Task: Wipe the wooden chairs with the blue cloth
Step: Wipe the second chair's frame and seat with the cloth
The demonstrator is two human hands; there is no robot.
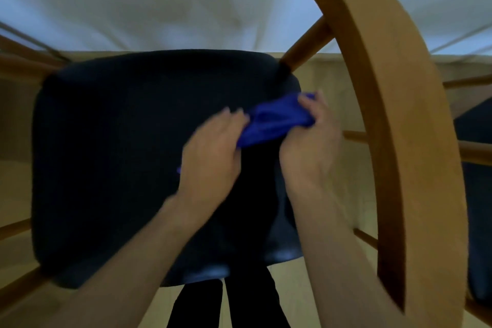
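Note:
The blue cloth (277,120) is bunched up above the dark seat (119,154) of a wooden chair. My left hand (213,152) grips its left end and my right hand (311,138) grips its right end, so the cloth stretches between them. The chair's curved wooden backrest (383,93) arcs close to the camera on the right, just beyond my right hand. A wooden strut (306,45) joins the seat's far right corner.
A white tablecloth (159,0) hangs across the top. A second chair with a dark seat (476,194) and wooden rungs (474,152) stands at the right. Wooden rails (16,226) run along the left. Light wooden floor (330,80) lies below, with my dark trouser legs (239,303).

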